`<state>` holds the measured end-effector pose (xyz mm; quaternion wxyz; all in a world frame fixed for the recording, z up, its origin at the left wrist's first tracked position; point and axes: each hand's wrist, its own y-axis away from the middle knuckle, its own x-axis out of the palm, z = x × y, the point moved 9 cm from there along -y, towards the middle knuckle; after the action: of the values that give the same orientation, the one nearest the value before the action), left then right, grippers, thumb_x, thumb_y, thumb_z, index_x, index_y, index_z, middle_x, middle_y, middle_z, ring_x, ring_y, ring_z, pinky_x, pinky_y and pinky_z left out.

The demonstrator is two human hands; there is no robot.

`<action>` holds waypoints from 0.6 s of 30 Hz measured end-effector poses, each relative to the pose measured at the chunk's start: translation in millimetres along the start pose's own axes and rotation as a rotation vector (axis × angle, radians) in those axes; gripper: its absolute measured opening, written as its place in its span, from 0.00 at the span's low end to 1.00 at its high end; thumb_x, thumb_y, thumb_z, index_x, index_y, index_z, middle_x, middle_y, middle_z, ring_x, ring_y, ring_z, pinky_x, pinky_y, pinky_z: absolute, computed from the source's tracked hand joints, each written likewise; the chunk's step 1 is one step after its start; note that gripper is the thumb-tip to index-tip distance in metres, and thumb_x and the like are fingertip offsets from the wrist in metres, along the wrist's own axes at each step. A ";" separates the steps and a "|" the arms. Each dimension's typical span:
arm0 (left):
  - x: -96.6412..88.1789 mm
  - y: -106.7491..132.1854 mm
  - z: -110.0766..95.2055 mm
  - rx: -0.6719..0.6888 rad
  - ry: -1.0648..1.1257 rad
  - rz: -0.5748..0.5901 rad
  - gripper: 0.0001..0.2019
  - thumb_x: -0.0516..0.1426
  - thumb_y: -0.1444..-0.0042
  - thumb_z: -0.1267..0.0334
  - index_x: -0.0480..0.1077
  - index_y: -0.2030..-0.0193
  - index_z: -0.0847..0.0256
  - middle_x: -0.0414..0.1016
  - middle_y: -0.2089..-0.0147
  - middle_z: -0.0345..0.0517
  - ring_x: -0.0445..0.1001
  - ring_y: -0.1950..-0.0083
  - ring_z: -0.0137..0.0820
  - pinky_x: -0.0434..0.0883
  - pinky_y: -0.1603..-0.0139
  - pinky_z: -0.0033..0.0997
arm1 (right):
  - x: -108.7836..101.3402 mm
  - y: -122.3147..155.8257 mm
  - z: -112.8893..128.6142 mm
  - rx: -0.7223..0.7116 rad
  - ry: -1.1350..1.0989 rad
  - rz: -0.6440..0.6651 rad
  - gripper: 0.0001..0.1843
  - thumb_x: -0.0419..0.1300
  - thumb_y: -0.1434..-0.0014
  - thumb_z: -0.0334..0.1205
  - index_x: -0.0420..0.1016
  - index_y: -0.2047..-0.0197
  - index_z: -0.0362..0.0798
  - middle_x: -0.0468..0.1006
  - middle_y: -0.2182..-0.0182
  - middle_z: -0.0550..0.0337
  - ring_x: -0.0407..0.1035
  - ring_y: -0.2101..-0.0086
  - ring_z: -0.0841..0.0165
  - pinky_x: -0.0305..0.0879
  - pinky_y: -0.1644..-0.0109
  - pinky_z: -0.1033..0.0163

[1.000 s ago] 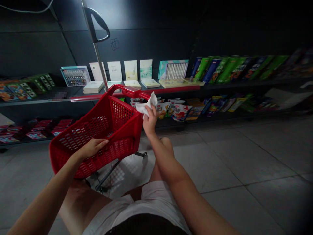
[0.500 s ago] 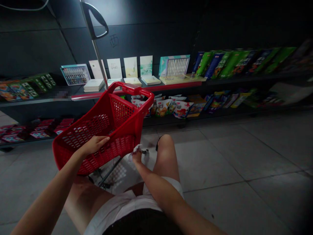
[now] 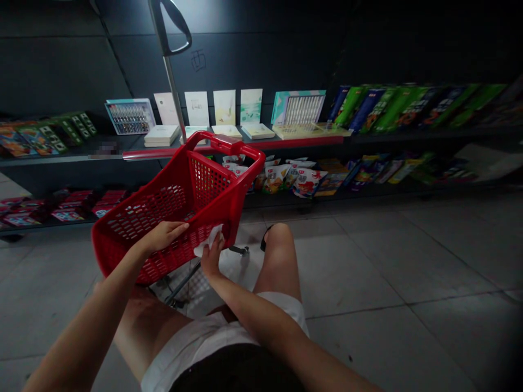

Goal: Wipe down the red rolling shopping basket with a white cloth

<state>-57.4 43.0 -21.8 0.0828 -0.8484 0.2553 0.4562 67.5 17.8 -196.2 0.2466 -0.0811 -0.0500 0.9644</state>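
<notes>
At far left, green-and-orange boxes [image 3: 41, 136] line a dark shelf [image 3: 77, 155], with red packs [image 3: 67, 207] grouped on the lower level beneath them. Farther along, a boxed pen set [image 3: 131, 116] leans near a short stack of pale books [image 3: 161, 135]. In front of the display, a person in white shorts [image 3: 180, 343] sits low, the left hand [image 3: 163, 235] laid over the near rim of a red shopping cart [image 3: 208, 218] — fingers together and nearly straight, the thumb hidden from view. The cart stands at an angle between the person's legs and the shelving, its handle toward the goods. A metal pole with a black grip [image 3: 160, 27] rises behind it, before a row of upright cards [image 3: 196, 108]. Right of the left hand, the right hand [image 3: 211, 260] holds a crumpled white cloth [image 3: 213, 234] in bent fingers, against the cart's outer side, below the rim. Past the cart, snack bags [image 3: 309, 182] fill the lower shelf, while green and blue packages [image 3: 382, 109] lean in a row above — blurring into shadow at far right.
</notes>
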 end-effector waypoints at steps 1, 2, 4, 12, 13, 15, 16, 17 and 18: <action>0.1 -0.1 1.3 0.001 -0.001 0.000 0.34 0.44 0.43 0.37 0.77 0.54 0.64 0.81 0.58 0.45 0.75 0.58 0.39 0.70 0.53 0.30 | 0.0 1.9 -1.6 0.061 -0.045 -0.016 0.39 0.48 0.44 0.31 0.40 0.31 0.36 0.42 0.34 0.35 0.35 0.33 0.52 0.38 0.33 0.37; 0.1 -0.1 2.7 0.000 -0.004 -0.001 0.34 0.44 0.43 0.36 0.77 0.54 0.65 0.81 0.58 0.45 0.76 0.58 0.39 0.70 0.54 0.30 | 2.4 3.2 -1.5 0.119 -0.072 -0.023 0.40 0.49 0.46 0.29 0.41 0.31 0.35 0.42 0.34 0.33 0.35 0.33 0.50 0.37 0.33 0.36; -0.1 0.2 4.7 -0.001 -0.009 0.000 0.35 0.44 0.43 0.36 0.77 0.55 0.65 0.81 0.59 0.45 0.76 0.59 0.39 0.70 0.54 0.30 | 11.6 7.1 2.1 0.235 -0.087 -0.033 0.41 0.51 0.48 0.28 0.43 0.32 0.32 0.44 0.35 0.30 0.37 0.33 0.47 0.37 0.33 0.36; 1.3 3.0 5.9 0.007 0.013 0.016 0.35 0.44 0.43 0.36 0.77 0.56 0.65 0.81 0.60 0.46 0.75 0.60 0.38 0.71 0.54 0.31 | 64.9 65.8 44.6 0.121 -0.077 0.181 0.42 0.53 0.45 0.34 0.43 0.30 0.40 0.45 0.33 0.42 0.41 0.33 0.53 0.48 0.33 0.42; 0.9 3.1 6.8 0.005 0.014 0.010 0.35 0.44 0.43 0.35 0.77 0.56 0.65 0.81 0.59 0.46 0.75 0.59 0.39 0.71 0.53 0.31 | 59.9 70.4 44.1 0.062 -0.065 0.209 0.41 0.52 0.46 0.33 0.45 0.30 0.41 0.46 0.33 0.43 0.41 0.33 0.53 0.48 0.33 0.43; -0.2 3.1 8.8 0.003 0.016 -0.007 0.36 0.44 0.44 0.34 0.77 0.54 0.64 0.80 0.55 0.46 0.75 0.55 0.40 0.70 0.50 0.31 | 39.0 71.4 33.5 -0.029 -0.017 0.268 0.37 0.52 0.48 0.31 0.55 0.33 0.43 0.53 0.35 0.44 0.49 0.35 0.54 0.51 0.34 0.45; -0.4 3.0 9.5 0.002 0.016 -0.013 0.36 0.44 0.45 0.34 0.77 0.53 0.63 0.80 0.54 0.46 0.75 0.54 0.40 0.70 0.49 0.31 | 24.1 67.5 24.6 -0.058 0.015 0.292 0.35 0.51 0.48 0.30 0.60 0.36 0.44 0.59 0.39 0.45 0.54 0.38 0.55 0.55 0.35 0.47; -0.4 2.7 10.1 0.001 0.015 -0.017 0.36 0.44 0.45 0.34 0.77 0.53 0.63 0.80 0.55 0.46 0.75 0.53 0.41 0.69 0.48 0.32 | 5.1 60.2 12.7 -0.051 0.053 0.282 0.32 0.51 0.49 0.29 0.65 0.39 0.44 0.66 0.44 0.46 0.61 0.42 0.55 0.59 0.38 0.49; 0.0 2.4 10.2 0.001 0.015 -0.018 0.35 0.44 0.45 0.34 0.77 0.54 0.62 0.81 0.55 0.46 0.75 0.54 0.41 0.69 0.48 0.32 | -15.7 50.5 2.3 -0.045 0.080 0.251 0.30 0.50 0.49 0.28 0.68 0.41 0.45 0.71 0.51 0.48 0.66 0.47 0.56 0.63 0.42 0.50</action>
<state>-66.1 44.8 -27.4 0.0853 -0.8542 0.2483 0.4488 57.0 -34.0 -198.8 0.1241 -0.1304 -0.0511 0.9823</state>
